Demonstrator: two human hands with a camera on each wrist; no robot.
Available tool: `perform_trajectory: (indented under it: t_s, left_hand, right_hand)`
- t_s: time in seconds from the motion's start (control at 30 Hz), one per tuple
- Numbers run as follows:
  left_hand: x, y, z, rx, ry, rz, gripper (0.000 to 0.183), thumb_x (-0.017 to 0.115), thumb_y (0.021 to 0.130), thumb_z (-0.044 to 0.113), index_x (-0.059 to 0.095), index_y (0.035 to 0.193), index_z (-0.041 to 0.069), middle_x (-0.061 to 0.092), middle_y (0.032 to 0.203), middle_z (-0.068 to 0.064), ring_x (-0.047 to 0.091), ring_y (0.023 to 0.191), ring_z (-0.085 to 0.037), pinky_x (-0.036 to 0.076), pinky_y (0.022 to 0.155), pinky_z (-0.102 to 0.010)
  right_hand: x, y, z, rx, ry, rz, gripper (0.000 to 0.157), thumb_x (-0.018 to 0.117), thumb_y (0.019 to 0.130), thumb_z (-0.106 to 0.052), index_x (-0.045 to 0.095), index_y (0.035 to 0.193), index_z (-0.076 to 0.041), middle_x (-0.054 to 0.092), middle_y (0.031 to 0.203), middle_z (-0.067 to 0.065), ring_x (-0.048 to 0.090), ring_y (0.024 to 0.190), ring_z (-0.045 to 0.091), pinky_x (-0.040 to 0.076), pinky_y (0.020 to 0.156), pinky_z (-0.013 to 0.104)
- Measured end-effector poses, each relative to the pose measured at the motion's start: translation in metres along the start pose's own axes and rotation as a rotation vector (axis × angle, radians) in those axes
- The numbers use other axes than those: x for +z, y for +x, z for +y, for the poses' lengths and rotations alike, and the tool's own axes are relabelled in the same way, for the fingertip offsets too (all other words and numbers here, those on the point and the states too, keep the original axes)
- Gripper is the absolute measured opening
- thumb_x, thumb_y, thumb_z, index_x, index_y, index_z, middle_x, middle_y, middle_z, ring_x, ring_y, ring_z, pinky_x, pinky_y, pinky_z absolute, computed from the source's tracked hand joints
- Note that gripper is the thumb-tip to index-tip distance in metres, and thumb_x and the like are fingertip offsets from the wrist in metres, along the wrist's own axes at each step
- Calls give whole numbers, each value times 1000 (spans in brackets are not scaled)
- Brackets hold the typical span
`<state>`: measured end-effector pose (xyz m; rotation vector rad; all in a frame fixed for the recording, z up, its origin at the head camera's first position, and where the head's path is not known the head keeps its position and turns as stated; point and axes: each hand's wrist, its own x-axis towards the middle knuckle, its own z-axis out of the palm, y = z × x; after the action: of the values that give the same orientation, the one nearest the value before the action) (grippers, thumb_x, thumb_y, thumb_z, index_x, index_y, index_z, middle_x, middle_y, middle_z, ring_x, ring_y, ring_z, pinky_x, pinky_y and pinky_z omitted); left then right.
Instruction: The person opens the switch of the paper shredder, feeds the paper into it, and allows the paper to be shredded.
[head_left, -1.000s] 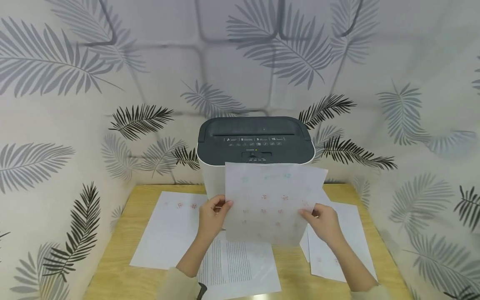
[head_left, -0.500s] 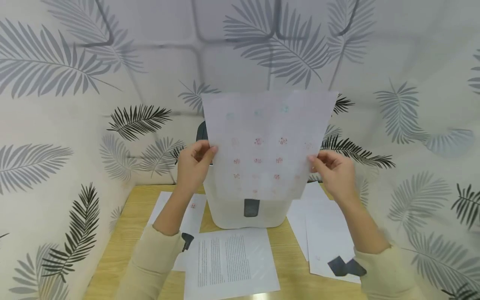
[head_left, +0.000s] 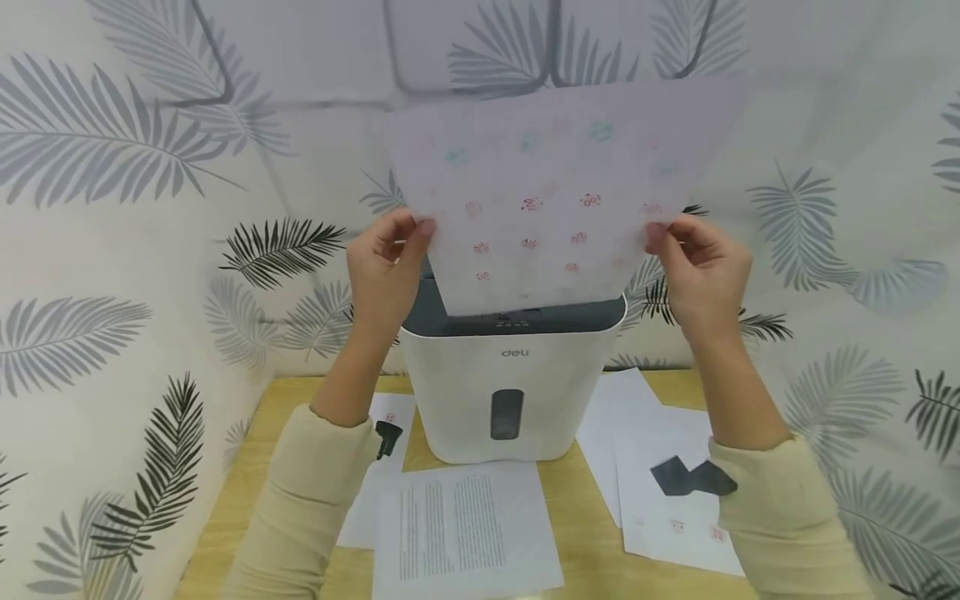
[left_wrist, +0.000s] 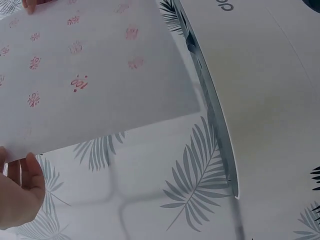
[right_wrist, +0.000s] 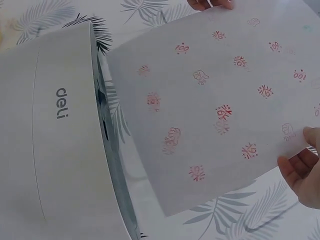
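Note:
A white sheet of paper (head_left: 555, 167) with red and green stamp prints is held up over the shredder. My left hand (head_left: 386, 271) pinches its left edge between thumb and fingers. At the right edge, my right hand (head_left: 701, 271) grips the sheet the same way. Below stands a white paper shredder (head_left: 465, 383) with a dark grey top, which the sheet partly hides in the head view. Both wrist views show a gap between the sheet's lower edge and the shredder (right_wrist: 65, 140). Red prints cover much of the paper (left_wrist: 100, 65) there.
A printed page (head_left: 517, 533) lies on the wooden table (head_left: 585, 533) in front of the shredder. Stamped sheets (head_left: 652, 442) overlap to its right, and another sheet (head_left: 393, 475) lies left, partly behind my forearm. Leaf-patterned fabric (head_left: 262, 183) surrounds the table.
Both hands have raised the sheet from in front of the shredder to above it. The shredder's front and the page on the table are now more exposed.

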<state>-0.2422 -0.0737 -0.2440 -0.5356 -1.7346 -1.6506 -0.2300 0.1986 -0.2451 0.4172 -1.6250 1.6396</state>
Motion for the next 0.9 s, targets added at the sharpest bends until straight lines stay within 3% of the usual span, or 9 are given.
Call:
perform_trajectory:
  t_s: [0.17,0.43,0.77,0.9]
  left_hand:
    - [-1,2,-8,40,10,37,14,59,85,-1,60,88,-15,59,76,23,54,73,7,46,67,-13]
    - [1,0,-37,-26,61,48,16,59,84,1,62,89,-13,65,84,-19,54,74,9,46,71,-12]
    - [4,-3,-54,-47,105,18,18,59,85,4,63,90,-12,61,86,-27,50,73,11,44,71,-11]
    - [5,2,-58,-34,102,29,36,62,88,23,62,91,-13,61,87,-30,50,74,13,45,73,-9]
  right_hand:
    - [6,3,15,-32,8,-40,6,67,82,-3,69,78,-1,66,70,-13,62,64,0,51,67,13]
    - [13,3,46,56,-113,-91,18,61,85,2,61,89,20,62,72,-20,62,68,-4,51,72,11]
    - [9,2,64,117,-112,-116,19,59,86,1,62,92,19,63,73,-16,61,68,-2,52,70,12]
    - [12,4,66,146,-132,-119,22,59,87,-2,62,95,18,62,75,-19,61,69,-2,52,71,11]
